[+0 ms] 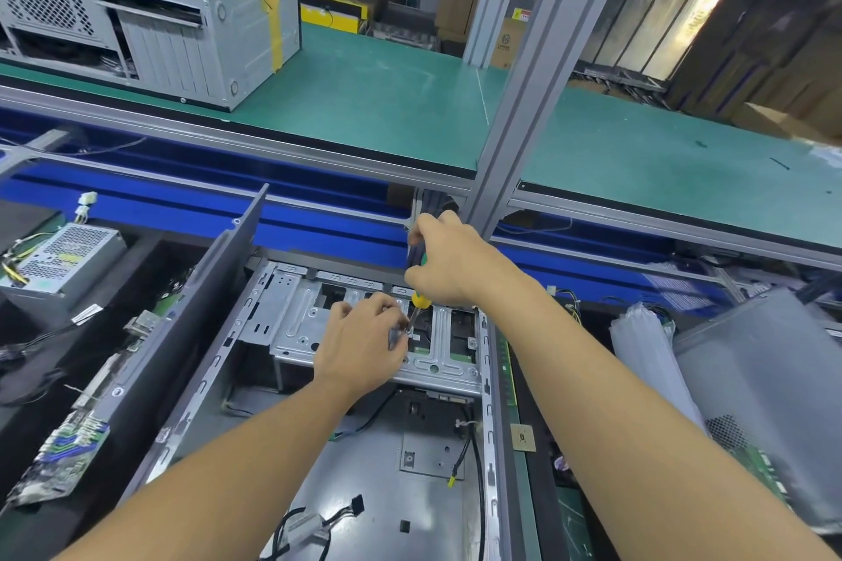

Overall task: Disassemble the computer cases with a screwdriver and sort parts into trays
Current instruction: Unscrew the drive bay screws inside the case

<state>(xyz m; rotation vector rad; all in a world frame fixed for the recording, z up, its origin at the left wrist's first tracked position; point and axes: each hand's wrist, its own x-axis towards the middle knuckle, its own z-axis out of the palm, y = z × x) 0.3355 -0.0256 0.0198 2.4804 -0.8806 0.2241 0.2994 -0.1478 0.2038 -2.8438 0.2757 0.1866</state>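
Right hand (pixel 444 262) gripping an upright screwdriver (pixel 419 282) over the drive cage (pixel 364 328) | left hand (pixel 364 344) pinching fingers together at the tip | open computer case (pixel 346 424) lying on the tabletop below a green shelf (pixel 387 105)

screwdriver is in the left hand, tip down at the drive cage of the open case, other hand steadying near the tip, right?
Not quite: the head view shows the screwdriver held by the right hand. Its tip is down at the drive cage of the open case, and the left hand steadies near the tip.
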